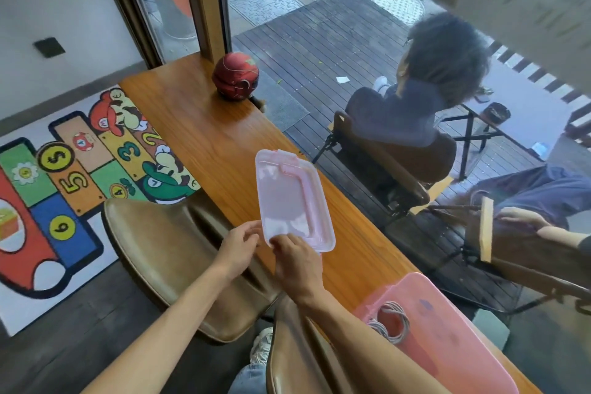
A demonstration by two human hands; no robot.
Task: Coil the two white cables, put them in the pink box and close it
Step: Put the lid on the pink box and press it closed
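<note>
The wooden counter [204,125] carries my pink box [447,329], open at its near right end, with both coiled white cables [391,321] inside. The pink lid [289,198] lies apart, further along; my left hand [238,249] and right hand [295,261] both pinch its near edge.

Daylit through window, soft blur, edges warped

Both hands — left hand [241,245], right hand [295,257] — grip the pink lid [289,198] over the bench [204,134]; coiled white cables [390,321] lie in the pink box [447,329].
</note>
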